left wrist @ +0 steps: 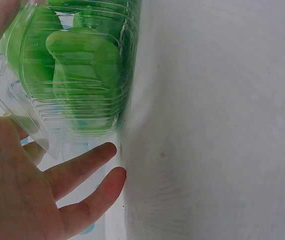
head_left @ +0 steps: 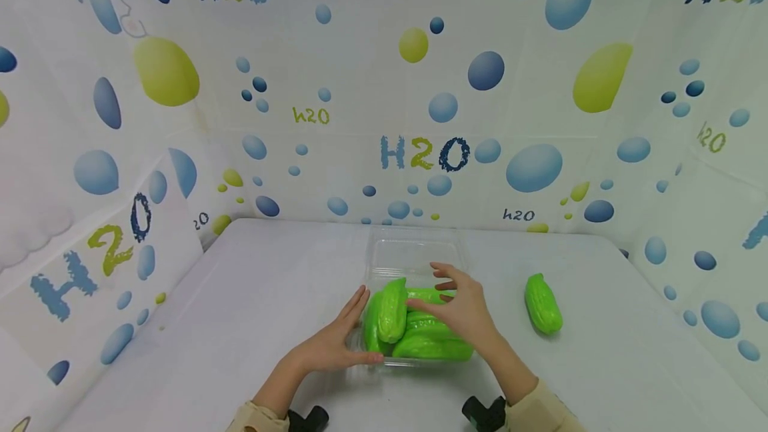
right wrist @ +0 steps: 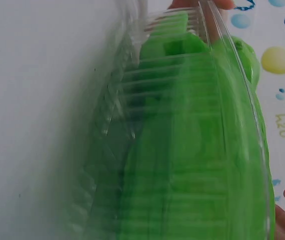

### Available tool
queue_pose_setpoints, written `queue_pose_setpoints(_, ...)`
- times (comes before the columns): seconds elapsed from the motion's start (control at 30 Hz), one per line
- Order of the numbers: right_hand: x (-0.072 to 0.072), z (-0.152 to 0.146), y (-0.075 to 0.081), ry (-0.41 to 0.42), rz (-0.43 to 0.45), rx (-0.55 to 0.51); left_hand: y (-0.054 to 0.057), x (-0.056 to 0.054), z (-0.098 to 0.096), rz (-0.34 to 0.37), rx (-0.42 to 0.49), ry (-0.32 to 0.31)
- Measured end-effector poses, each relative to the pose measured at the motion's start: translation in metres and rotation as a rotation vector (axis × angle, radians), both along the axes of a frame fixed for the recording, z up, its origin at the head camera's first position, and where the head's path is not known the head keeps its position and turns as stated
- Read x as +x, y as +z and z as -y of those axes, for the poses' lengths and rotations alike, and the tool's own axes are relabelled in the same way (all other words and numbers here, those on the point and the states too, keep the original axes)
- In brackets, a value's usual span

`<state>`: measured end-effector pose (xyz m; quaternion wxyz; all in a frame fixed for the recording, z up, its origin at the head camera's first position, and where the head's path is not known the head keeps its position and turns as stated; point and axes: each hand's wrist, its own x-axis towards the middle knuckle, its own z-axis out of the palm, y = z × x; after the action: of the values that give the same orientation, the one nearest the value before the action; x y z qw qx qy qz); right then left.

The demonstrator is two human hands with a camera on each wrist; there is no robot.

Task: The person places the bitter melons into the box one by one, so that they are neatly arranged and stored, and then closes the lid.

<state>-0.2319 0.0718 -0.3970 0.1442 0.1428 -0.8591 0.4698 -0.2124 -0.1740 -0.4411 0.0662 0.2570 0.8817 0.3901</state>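
Note:
A clear plastic box (head_left: 408, 363) stands with its hinged lid (head_left: 414, 252) folded back behind it. Several bright green, lumpy, gourd-like vegetables (head_left: 435, 347) fill it, and one of them (head_left: 393, 312) lies on top at the left. My left hand (head_left: 333, 345) is spread along the box's left side, its thumb at the front rim; the left wrist view shows its fingers (left wrist: 80, 170) beside the ribbed wall. Over the box's right part hovers my right hand (head_left: 465, 312), thumb and fingers apart, with nothing seen between them. The box wall (right wrist: 182, 125) mostly blocks the right wrist view.
Another green gourd-like vegetable (head_left: 543, 304) lies on the white table (head_left: 270, 272) to the right of the box. Behind and at both sides hangs a white sheet (head_left: 360, 72) printed with blue and yellow-green drops.

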Motion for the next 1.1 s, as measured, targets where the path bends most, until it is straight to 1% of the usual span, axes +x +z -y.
queue_pose_setpoints(0.1,-0.001,-0.007,0.002,-0.012,0.013,-0.013,0.001,0.000,0.000,0.002,-0.001,0.001)
queue_pose_setpoints(0.37,-0.003,-0.024,0.006,-0.035,-0.019,-0.008,0.002,0.001,0.001,0.004,0.001,0.009)
queue_pose_setpoints(0.83,-0.009,-0.048,0.004,-0.112,-0.018,0.019,0.000,0.000,0.002,-0.002,0.000,0.005)
queue_pose_setpoints(0.93,-0.011,-0.054,0.003,-0.117,-0.010,0.000,-0.001,0.000,0.002,-0.002,0.000,0.006)
queue_pose_setpoints(1.1,-0.012,-0.064,0.002,-0.143,-0.025,-0.009,-0.001,-0.001,0.002,-0.006,0.000,0.007)
